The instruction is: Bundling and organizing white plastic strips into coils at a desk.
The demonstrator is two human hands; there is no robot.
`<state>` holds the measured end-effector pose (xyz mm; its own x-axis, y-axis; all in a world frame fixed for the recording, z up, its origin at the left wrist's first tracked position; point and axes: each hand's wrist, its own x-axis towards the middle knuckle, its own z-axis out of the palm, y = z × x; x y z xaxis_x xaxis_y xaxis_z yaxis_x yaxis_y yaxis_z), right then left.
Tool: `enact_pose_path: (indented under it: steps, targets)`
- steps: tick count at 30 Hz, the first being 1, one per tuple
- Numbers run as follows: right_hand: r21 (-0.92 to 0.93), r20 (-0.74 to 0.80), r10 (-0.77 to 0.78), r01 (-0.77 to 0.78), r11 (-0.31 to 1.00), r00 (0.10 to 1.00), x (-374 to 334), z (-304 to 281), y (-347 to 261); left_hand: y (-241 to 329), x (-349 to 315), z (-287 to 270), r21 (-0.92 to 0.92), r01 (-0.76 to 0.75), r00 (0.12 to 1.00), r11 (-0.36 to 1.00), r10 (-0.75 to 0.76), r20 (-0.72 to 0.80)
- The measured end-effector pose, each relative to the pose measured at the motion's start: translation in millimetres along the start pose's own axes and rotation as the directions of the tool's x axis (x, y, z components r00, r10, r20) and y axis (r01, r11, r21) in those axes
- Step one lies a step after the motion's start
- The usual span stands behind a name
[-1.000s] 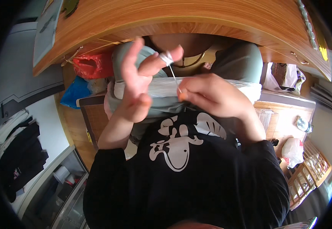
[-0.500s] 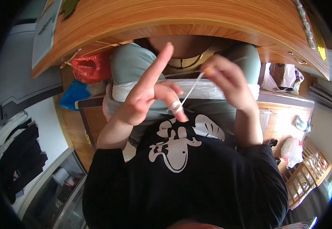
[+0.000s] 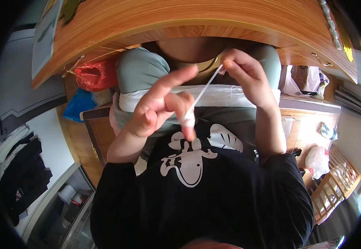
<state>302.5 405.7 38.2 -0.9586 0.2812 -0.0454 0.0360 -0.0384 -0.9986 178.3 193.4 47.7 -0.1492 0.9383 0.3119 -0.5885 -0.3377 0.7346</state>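
Observation:
A thin white cord (image 3: 207,85) runs taut between my hands, above my lap. One lower finger of my left hand (image 3: 162,101) has several turns of this cord around it. The index finger points up and to the right, and the fingers are apart; the wrapped fingertip is blurred. My right hand (image 3: 251,76), higher and to the right, pinches the cord between thumb and fingers. Below the hands, a long white bundle (image 3: 230,96) lies across my thighs; it looks like many strands laid together.
A wooden desk (image 3: 180,16) with drawers spans the far side. A round brown seat (image 3: 188,50) is under it. Red (image 3: 93,76) and blue (image 3: 79,106) plastic bags sit at left. White bags (image 3: 317,162) and a wooden rack (image 3: 338,186) are at right.
My right hand has moved up, drawing the cord straight. My left index finger has tipped to the right, and the wrapped finger has swung slightly left and down.

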Motion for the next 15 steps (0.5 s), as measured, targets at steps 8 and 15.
enact_pose_path:
  steps: [8,15]
  targets:
    - [0.071,0.231,-0.087,0.073,0.995,0.969,-21.4,10.8,-27.5,-5.5,3.5,-8.7,0.773,0.256,0.964,0.58,-0.096,-0.247]
    - [-0.419,0.469,0.214,0.003,0.908,0.857,-12.2,18.0,-11.8,-19.4,12.8,17.2,0.502,0.021,0.878,0.865,0.224,-0.423]
